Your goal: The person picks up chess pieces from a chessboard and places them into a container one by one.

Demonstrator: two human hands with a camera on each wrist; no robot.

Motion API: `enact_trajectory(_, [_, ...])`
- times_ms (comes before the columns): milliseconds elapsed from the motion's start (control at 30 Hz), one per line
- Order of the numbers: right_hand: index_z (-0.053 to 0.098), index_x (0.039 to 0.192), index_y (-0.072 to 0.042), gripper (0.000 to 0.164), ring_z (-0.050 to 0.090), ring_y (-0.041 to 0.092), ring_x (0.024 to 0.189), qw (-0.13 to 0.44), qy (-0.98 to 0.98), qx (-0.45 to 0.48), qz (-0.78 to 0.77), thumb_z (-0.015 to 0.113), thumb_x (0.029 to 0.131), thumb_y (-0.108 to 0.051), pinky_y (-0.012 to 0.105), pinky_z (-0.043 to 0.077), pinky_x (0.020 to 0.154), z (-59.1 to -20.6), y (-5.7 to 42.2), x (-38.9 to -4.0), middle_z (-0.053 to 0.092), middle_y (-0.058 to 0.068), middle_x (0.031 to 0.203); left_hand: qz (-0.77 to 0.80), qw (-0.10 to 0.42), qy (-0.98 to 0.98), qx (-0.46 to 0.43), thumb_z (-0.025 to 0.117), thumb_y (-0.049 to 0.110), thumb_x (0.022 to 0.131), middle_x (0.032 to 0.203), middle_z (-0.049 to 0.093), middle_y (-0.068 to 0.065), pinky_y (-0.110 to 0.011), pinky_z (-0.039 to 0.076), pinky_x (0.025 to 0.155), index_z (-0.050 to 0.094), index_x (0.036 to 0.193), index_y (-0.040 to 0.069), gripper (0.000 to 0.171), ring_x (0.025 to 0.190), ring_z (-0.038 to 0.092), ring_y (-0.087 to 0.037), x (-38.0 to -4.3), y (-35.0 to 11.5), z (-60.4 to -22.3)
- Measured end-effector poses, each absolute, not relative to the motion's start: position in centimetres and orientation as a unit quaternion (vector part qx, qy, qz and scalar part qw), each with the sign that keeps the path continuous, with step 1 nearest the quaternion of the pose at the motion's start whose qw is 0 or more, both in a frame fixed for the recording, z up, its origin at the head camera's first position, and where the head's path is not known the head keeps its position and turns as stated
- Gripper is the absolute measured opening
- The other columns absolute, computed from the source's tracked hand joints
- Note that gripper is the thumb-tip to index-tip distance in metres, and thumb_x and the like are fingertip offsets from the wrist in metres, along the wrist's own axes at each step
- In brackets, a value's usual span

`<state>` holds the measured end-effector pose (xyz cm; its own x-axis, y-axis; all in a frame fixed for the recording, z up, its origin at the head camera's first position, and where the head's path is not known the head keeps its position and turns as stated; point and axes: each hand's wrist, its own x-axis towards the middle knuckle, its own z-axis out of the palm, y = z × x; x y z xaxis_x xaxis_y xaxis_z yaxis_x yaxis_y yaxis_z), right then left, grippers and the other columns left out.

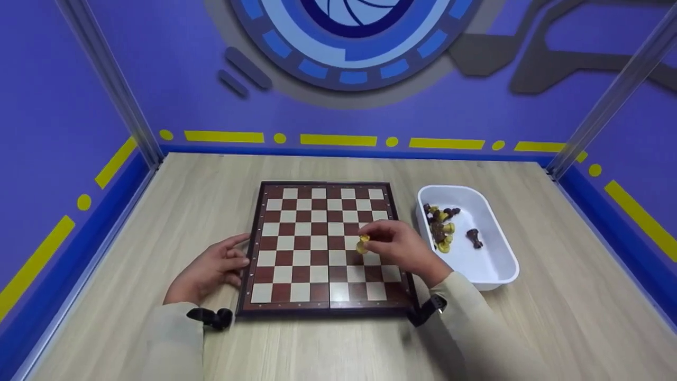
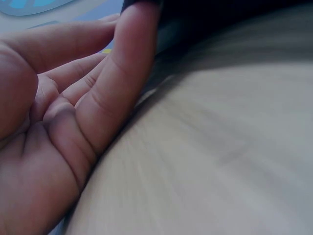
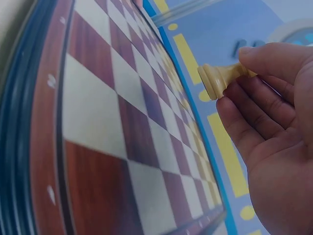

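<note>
The right hand (image 1: 399,246) pinches a yellow chess piece (image 1: 363,244) between thumb and fingers, over the right half of a brown-and-cream chessboard (image 1: 301,242). In the right wrist view the round base of the yellow chess piece (image 3: 212,82) points towards the board, while its top is covered by the fingers. At the board's left edge rests the left hand (image 1: 209,269), its fingers loosely bent and touching the dark frame. One finger (image 2: 122,73) meets that dark edge in the left wrist view. No pieces stand on the board's visible squares.
A white plastic tub (image 1: 494,222) stands right of the board, close to the right forearm. Inside it, brown and yellow pieces (image 1: 441,227) lie heaped on the left, with a single dark piece (image 1: 474,238) apart. Blue-purple panels (image 1: 338,119) wall the wooden table (image 1: 211,174).
</note>
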<state>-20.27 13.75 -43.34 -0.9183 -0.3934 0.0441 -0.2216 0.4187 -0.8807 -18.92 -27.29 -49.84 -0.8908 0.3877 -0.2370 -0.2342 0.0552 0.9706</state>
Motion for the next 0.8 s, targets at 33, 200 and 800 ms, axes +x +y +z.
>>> enact_trajectory(33, [0.07,0.113,-0.009,0.027,0.066,0.015,0.093,0.083,0.835,-0.183,-0.512,0.072,0.086,-0.009,0.023,0.055,0.079,-43.3,14.2,-20.3,0.07,0.012,0.11,0.687,0.228,0.688,0.054,0.064,0.008,0.092,0.088,0.059,0.003,-0.031,0.059,0.058,0.02,0.155,0.008,0.076,0.063,0.06,-0.009,-18.9,-27.3,-49.9])
enact_trajectory(200, [0.069,0.114,-0.005,0.03,0.065,0.015,0.091,0.07,0.833,-0.17,-0.521,0.072,0.086,-0.012,0.022,0.056,0.075,-42.7,16.3,-20.3,0.07,0.011,0.109,0.69,0.229,0.685,0.048,0.064,0.008,0.093,0.086,0.057,0.006,-0.031,0.059,0.057,0.019,0.155,0.009,0.077,0.064,0.059,-0.009,-18.9,-27.3,-49.8])
enact_trajectory(800, [0.068,0.113,-0.001,0.031,0.066,0.011,0.083,0.007,0.842,-0.111,-0.527,0.073,0.087,-0.017,0.022,0.056,0.067,-42.3,25.2,-19.6,0.069,0.016,0.102,0.682,0.225,0.694,0.047,0.064,0.009,0.092,0.088,0.057,0.004,-0.031,0.059,0.058,0.021,0.155,0.009,0.077,0.063,0.059,-0.009,-19.0,-27.4,-49.5])
